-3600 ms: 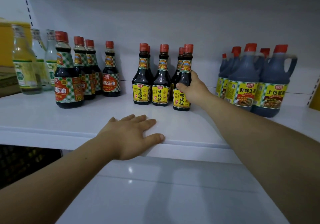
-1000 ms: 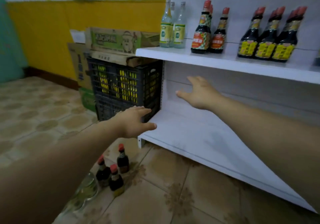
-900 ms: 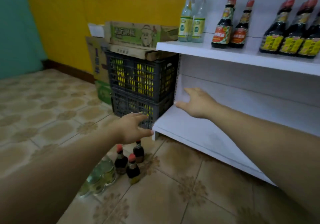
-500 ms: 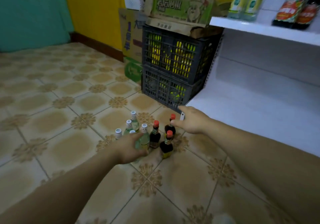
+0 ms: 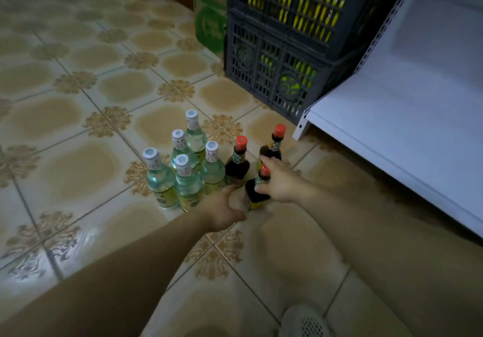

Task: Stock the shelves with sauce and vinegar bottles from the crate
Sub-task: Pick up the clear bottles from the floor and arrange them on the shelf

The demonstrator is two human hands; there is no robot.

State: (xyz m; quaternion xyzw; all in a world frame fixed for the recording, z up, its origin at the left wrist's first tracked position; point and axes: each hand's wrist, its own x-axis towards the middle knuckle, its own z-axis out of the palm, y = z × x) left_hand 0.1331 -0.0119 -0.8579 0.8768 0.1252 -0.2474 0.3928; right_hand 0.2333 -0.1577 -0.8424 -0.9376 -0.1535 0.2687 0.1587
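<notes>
Three dark sauce bottles with red caps stand on the tiled floor: a far one (image 5: 271, 146), a middle one (image 5: 237, 163) and a near one (image 5: 254, 193). My right hand (image 5: 281, 182) curls round the near bottle's neck, and the cap shows between its fingers. At that bottle's lower body, on its left side, my left hand (image 5: 224, 207) grips it. Several clear vinegar bottles (image 5: 183, 169) with white caps and yellow labels stand in a cluster just left of the sauce bottles.
Two stacked grey crates (image 5: 277, 49) with yellow contents stand behind the bottles, against the white bottom shelf (image 5: 392, 117) on the right. A green box (image 5: 210, 27) sits left of the crates. A white perforated shoe (image 5: 304, 321) shows at the bottom edge.
The view turned from the upper shelf down to the floor. My right hand left the shelved bottle, and both hands dropped to the floor bottles and closed on the near sauce bottle.
</notes>
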